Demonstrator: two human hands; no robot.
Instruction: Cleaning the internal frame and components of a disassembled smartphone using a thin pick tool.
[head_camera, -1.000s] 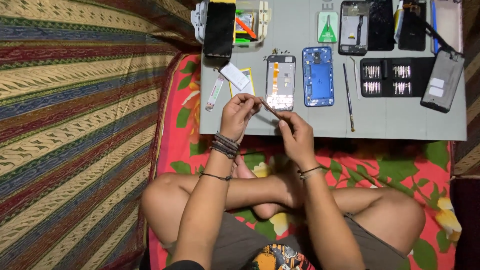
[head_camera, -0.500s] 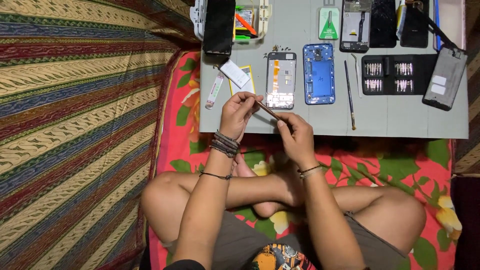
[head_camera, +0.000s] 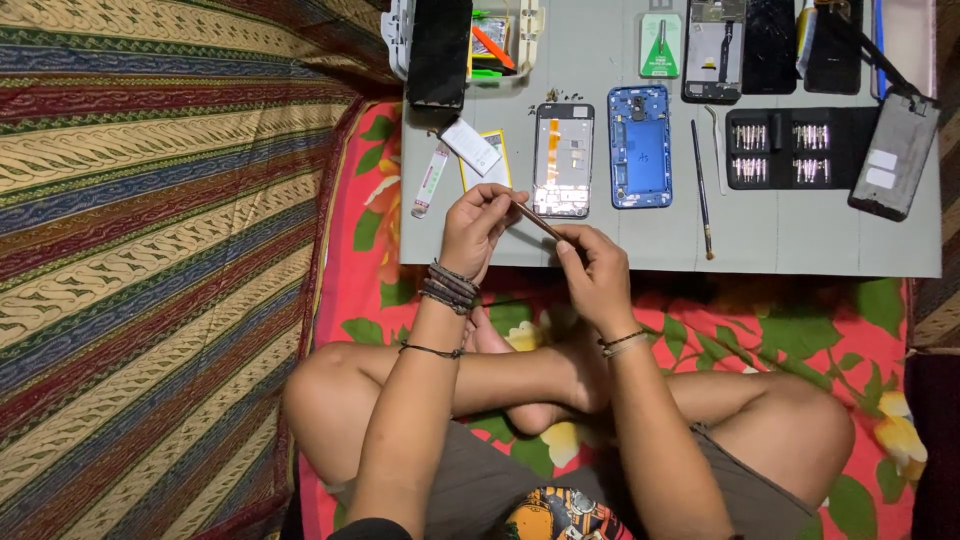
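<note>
My left hand (head_camera: 478, 228) and my right hand (head_camera: 592, 270) hold the two ends of a thin dark strip (head_camera: 538, 221) just above the near edge of a grey work mat (head_camera: 780, 235). The left fingers pinch its upper end, the right fingers its lower end. Right behind the strip lies an opened phone frame with an orange flex cable (head_camera: 563, 160). A blue phone back shell (head_camera: 640, 146) lies next to it. I sit cross-legged, wrists wearing dark bracelets.
On the mat lie a black screwdriver bit case (head_camera: 800, 148), a long thin tool (head_camera: 701, 190), tweezers (head_camera: 714, 135), a grey phone (head_camera: 895, 155), a black phone (head_camera: 439, 50), a yellow-edged card (head_camera: 484, 165), a green pick card (head_camera: 660, 45). A striped blanket (head_camera: 160, 260) lies left.
Both hands stay on the strip in about the same place; the fingers have shifted slightly along it. The view has drifted a little over the mat.
</note>
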